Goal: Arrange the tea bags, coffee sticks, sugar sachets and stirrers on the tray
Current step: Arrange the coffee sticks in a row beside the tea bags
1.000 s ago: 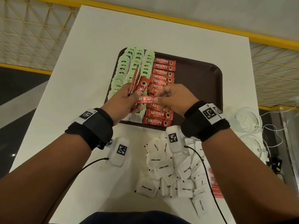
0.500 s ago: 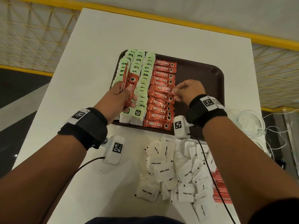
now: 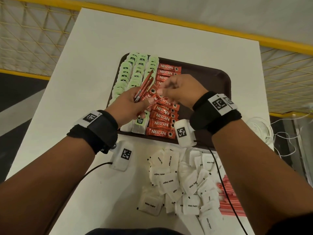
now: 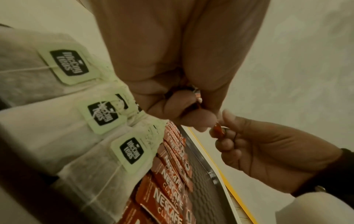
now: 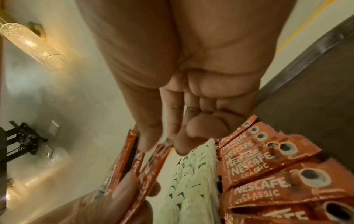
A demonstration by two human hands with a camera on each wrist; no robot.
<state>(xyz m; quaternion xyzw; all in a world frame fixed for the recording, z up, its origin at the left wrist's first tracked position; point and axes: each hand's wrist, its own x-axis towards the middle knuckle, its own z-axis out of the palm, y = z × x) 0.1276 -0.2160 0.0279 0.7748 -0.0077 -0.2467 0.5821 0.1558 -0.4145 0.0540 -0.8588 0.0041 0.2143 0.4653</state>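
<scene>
A brown tray holds three rows of green-tagged tea bags on its left. Beside them lies a column of red Nescafe coffee sticks. Above the tray, my left hand grips a small bundle of coffee sticks. My right hand pinches the end of one stick in that bundle. In the right wrist view, my right hand has thumb and forefinger on that stick. The left wrist view shows my left hand curled round the sticks.
A pile of white sugar sachets lies on the white table in front of the tray. Red stirrers lie at its right. Clear glasses and white cables stand off the tray's right edge. The tray's right half is bare.
My right hand has left the column of sticks on the tray and come back left to the bundle, where it now pinches a stick. My left hand has shifted slightly right.
</scene>
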